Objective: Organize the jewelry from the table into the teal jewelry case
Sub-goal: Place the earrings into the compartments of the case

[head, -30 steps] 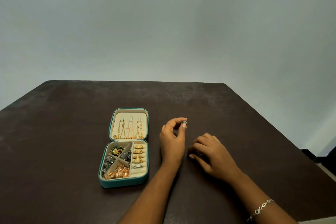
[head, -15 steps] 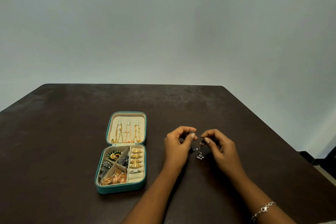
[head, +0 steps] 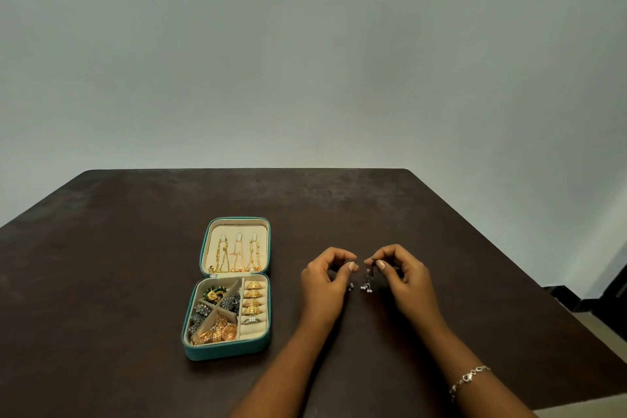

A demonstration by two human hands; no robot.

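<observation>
Where left hand (head: 325,285) pinches, earring (head: 349,286) mostly hidden; right hand (head: 404,278) pinches blurry dangling earring (head: 367,279).

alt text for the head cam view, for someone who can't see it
The left hand and right hand each pinch a small dark dangling earring over a dark brown table. Left of them lies the open teal jewelry case, compartments holding gold and silver pieces, chains hung in its lid.

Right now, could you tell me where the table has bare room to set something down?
Bare table lies left of the teal case, behind its lid to the far edge, and right of the right hand. Crowded: the gap between case and left hand, and between the hands, each pinching a dangling earring.
</observation>
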